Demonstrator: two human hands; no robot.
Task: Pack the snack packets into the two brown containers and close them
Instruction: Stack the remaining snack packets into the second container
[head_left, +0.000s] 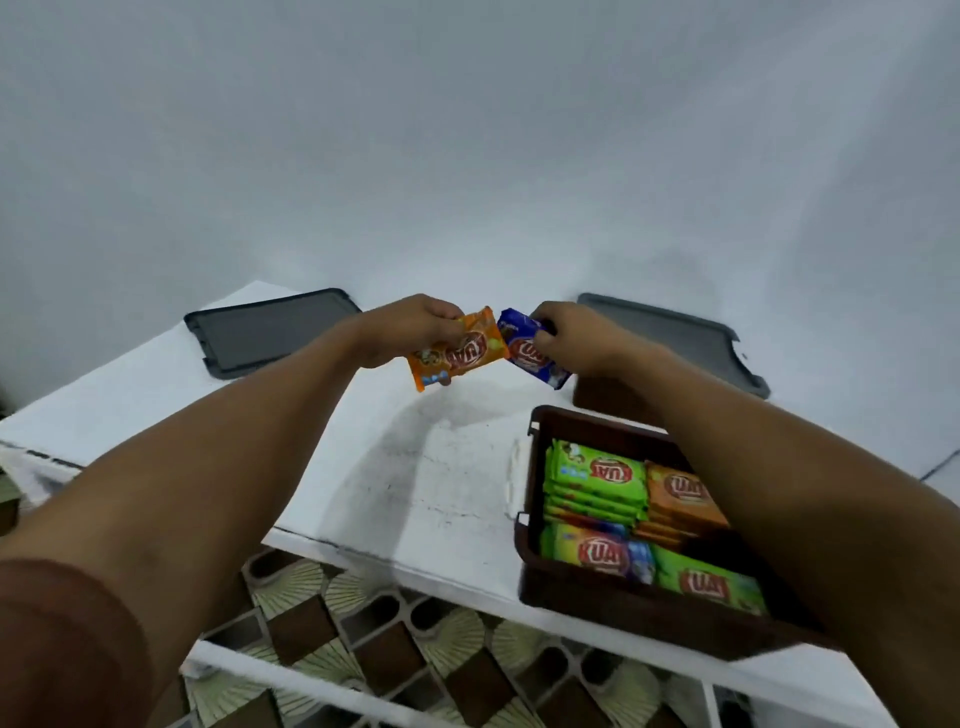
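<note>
My left hand (405, 330) grips an orange snack packet (457, 353) above the white table. Right beside it, my right hand (576, 338) pinches a blue snack packet (530, 353); the two packets almost touch. Near the table's front right edge stands an open brown container (535, 525) holding several green and orange packets (597, 478). A second brown container (608, 397) stands behind it, mostly hidden under my right forearm.
Two dark grey lids lie flat at the back of the white table (415, 483): one at the left (270, 332), one at the right (685, 338). A pale wall rises behind. Patterned floor tiles (363, 654) show below the table's front edge.
</note>
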